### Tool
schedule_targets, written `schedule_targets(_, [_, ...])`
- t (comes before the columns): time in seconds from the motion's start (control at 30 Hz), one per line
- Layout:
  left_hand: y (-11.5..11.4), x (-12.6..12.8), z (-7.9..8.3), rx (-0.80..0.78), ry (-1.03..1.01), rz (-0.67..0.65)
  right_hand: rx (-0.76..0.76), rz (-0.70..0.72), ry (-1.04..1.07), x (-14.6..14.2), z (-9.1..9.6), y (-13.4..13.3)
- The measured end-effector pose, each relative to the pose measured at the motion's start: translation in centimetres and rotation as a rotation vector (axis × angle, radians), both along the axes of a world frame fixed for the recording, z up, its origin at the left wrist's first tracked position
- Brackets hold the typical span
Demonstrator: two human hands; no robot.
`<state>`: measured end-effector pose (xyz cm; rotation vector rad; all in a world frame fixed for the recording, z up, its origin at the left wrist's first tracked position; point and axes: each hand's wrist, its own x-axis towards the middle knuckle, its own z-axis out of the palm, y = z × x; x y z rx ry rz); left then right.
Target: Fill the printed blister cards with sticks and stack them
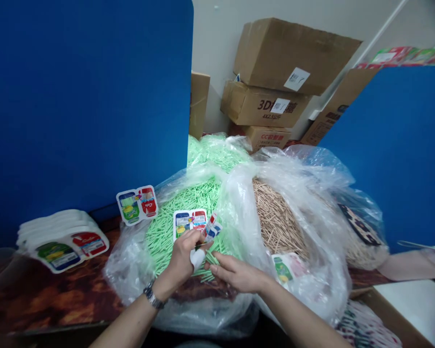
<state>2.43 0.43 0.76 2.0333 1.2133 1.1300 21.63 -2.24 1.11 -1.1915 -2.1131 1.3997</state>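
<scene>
Over the near side of the open bag of green sticks (128,263), two hands meet, so close that I can hardly make out a gap between their fingertips. The left hand (183,258), a metal-banded wristwatch (154,295) at its wrist, is closed around a white, red and blue printed packet (212,229). That packet stands nearly edge-on to me, seemingly angled to bring one end near the other hand; whether the white patch by the palm belongs to it, I cannot tell. The right hand (241,274) pinches a few loose green sticks (211,258) between thumb and fingers, apparently near one end, which leaves the rest of their length free.

On the bag's heap, just beyond the left hand, lies a cola-and-lemon twin pack (181,218); a similar twin pack (137,205) rests at the bag's left edge. Left of the bag, a stack of printed packs (68,246) sits on the patterned counter (76,299), probably there for easy reach. The bag's plastic is spread wide, I suppose so fingers can get at the contents. To its right slumps a bag of brown sticks (328,246), and behind it cardboard cartons (253,104) are piled up, likely to save room.
</scene>
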Motion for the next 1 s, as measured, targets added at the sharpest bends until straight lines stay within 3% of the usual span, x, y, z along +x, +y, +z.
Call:
schedule_targets(0.1, [-0.1, -0.4, -0.6, -0.105, -0.088, 0.046, -0.163, -0.109, 0.179, 0.6, 0.7, -0.2])
schedule_targets(0.2, [-0.4, -0.8, -1.4, -0.225, -0.154, 0.057, -0.233, -0.406, 0.550, 0.4, 2.5, -0.2])
schedule_targets(0.3, [-1.1, -0.7, -2.0, -0.261, -0.151, 0.048, -0.018, -0.649, 0.914, -1.0, 4.9, 0.2])
schedule_targets(0.4, [-1.7, -0.2, -2.2, -0.201, -0.101, 0.031, 0.201, -0.656, 1.061, -2.8, 6.7, 0.9])
schedule_targets(0.5, [-2.2, 0.2, -2.0, -0.106, -0.054, 0.019, 0.284, -0.619, 1.021, -4.4, 6.9, 1.4])
schedule_targets(0.73, [-2.4, 0.0, -1.1, -0.005, -0.042, 0.033, 0.333, -0.613, 0.724, -6.0, 5.0, 1.0])
schedule_targets(1.0, [-2.2, -0.2, 0.3, 0.075, -0.086, -0.018, 0.492, -0.485, 0.303, -4.3, 4.2, -0.1])
